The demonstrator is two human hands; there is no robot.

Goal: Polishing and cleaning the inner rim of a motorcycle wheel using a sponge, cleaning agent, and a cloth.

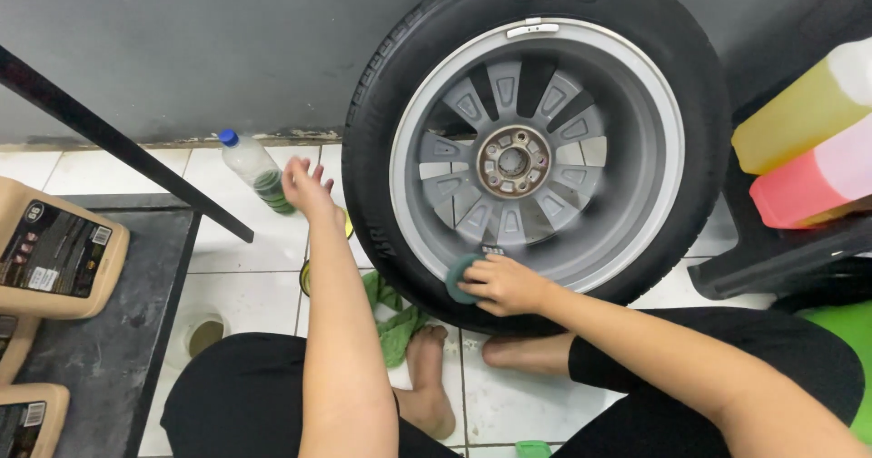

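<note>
Grey alloy wheel in black tyre leans on wall; right hand presses round green sponge pad to rim, left hand spread empty, beside clear blue-capped plastic bottle.

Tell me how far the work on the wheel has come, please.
Done: hard to judge; the rim looks grey and fairly clean, with no foam showing. In hand: the right hand presses a green pad on the lower rim edge, while the left hand, open, reaches toward a bottle on the floor. Left: a green cloth lies unused under the tyre.
</note>
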